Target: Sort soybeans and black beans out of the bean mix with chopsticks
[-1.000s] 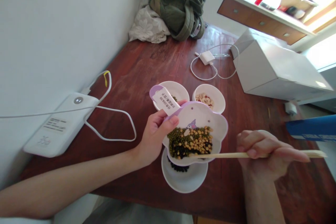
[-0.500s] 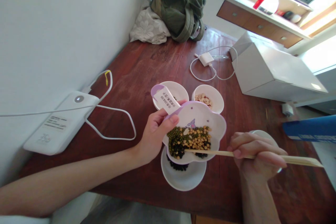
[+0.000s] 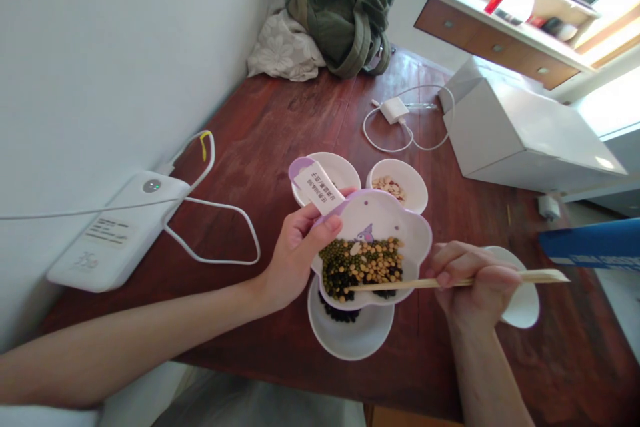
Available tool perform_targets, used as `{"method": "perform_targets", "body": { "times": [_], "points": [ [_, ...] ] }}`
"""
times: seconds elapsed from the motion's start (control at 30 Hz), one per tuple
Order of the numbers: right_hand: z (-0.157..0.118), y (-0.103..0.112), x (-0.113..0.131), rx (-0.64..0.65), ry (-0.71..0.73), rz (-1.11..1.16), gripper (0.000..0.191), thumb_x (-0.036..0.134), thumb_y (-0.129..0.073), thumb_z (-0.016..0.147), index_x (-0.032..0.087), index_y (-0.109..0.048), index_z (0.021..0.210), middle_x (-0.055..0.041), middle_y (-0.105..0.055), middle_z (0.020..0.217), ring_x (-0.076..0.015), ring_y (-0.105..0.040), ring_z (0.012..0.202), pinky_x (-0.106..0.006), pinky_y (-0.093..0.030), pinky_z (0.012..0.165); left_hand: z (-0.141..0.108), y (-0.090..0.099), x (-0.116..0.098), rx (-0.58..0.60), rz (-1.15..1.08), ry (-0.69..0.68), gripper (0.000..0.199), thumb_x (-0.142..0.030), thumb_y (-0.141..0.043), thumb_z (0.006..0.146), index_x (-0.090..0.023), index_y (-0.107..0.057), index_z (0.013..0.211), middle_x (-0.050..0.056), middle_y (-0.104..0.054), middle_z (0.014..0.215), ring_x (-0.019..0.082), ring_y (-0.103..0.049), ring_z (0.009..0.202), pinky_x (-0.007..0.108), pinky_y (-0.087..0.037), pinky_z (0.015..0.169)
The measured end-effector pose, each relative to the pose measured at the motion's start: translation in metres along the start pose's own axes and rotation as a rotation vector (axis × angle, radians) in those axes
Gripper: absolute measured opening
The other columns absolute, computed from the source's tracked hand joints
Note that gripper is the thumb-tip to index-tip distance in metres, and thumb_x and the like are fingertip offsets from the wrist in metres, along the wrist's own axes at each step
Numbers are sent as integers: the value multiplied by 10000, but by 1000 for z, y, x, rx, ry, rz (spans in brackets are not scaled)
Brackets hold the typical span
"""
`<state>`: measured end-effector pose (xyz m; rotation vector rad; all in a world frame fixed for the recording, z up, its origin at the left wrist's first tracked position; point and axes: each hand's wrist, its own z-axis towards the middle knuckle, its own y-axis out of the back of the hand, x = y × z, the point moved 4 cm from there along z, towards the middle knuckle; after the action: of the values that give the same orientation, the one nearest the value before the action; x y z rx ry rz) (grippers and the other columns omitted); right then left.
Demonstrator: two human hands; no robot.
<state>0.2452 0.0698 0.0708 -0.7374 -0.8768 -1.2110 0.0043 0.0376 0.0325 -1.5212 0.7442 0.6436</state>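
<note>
My left hand (image 3: 295, 250) grips the flower-shaped bowl (image 3: 390, 217), white with a purple rim and a labelled handle, and holds it tilted. Green, yellow and black beans (image 3: 370, 260) are gathered along its near side. In my right hand (image 3: 473, 283) is a pair of chopsticks (image 3: 400, 285), tips among the beans at the bowl's lower left. Partly under the tilted bowl is a white bowl (image 3: 350, 343) with black beans. Beyond are a white bowl (image 3: 345, 167), its contents mostly hidden, and another white bowl (image 3: 415, 183) with pale and reddish pieces.
A fourth white dish (image 3: 525, 303) stands behind my right hand. To the left lies a white power bank (image 3: 120, 233) with a cable. A charger (image 3: 394, 110), a white box (image 3: 510, 127), a green bag (image 3: 340, 13) and a blue object (image 3: 590, 242) are farther off on the table.
My right hand has shifted left toward the bowl, and the chopsticks' tips have moved slightly left through the beans. More of the dish behind that hand shows. My left hand stays put.
</note>
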Motion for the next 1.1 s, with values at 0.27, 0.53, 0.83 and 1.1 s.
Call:
{"method": "perform_targets", "body": {
  "times": [0.27,0.53,0.83,1.1],
  "points": [
    [2,-7,-6,3,-34,3,702,633,-573,1078,179,-729,567,-42,-669,528,-135,-574,409,-267,-453,402,0,0,-1,-12,4,14,535,-464,-796,962,-213,-770,1433,107,-856,1181,312,-787,1130,403,-610,1007],
    [2,-8,-10,-11,-38,38,695,587,-561,1102,179,-703,557,-31,-657,517,-116,-549,395,-245,-446,390,0,1,0,-12,18,3,547,-462,-786,972,-217,-757,1460,113,-852,1187,305,-782,1127,404,-607,1007],
    [0,-11,-11,-17,-61,54,678,607,-596,1080,181,-730,570,-27,-654,513,-109,-519,366,-245,-427,371,0,2,0,-22,33,5,535,-464,-784,976,-217,-765,1450,107,-853,1190,300,-784,1122,391,-602,1005],
    [12,12,1,-117,16,65,730,625,-584,1080,193,-605,493,14,-535,442,-103,-476,326,-251,-372,345,0,-1,-2,-22,42,8,579,-492,-796,959,-218,-753,1467,110,-852,1197,293,-784,1093,375,-601,959]
  ]
}}
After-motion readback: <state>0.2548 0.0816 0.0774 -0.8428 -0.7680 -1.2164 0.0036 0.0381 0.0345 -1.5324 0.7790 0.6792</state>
